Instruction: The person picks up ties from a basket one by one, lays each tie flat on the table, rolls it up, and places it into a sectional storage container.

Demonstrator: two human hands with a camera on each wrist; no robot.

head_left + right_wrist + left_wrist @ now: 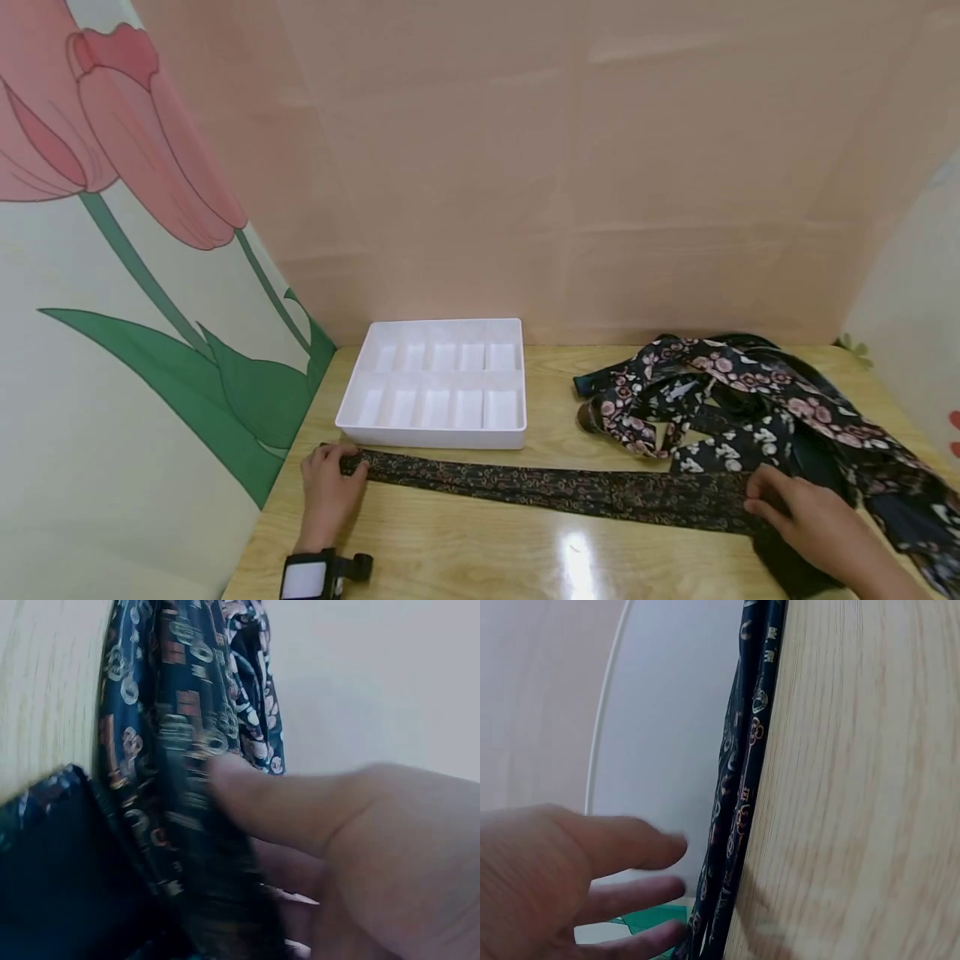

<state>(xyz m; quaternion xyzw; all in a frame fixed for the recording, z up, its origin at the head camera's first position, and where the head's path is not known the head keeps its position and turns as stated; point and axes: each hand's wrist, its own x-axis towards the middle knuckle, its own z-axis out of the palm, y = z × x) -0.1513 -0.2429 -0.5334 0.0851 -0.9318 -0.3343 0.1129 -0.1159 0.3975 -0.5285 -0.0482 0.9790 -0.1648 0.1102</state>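
Tie, one: dark, key-patterned, stretched lengthwise across the table, in front of the tray and running right to the pile's near edge.

Right hand: thumb and fingers pinch the broad end. Left hand: at the narrow end, fingers extended and spread, no grip; firm contact cannot be told.

Chief risk — slippage: with only one end pinched, a pull from the right would likely drag the narrow end away and twist the cloth.

Dark cloth, beneath the right hand; its owner cannot be told. Pile of floral fabric, close by. Risk: the pinch may catch a second layer and drag it along.

Tray, white, compartmented, just behind the narrow end — a careless left-hand lift could knock its front wall.
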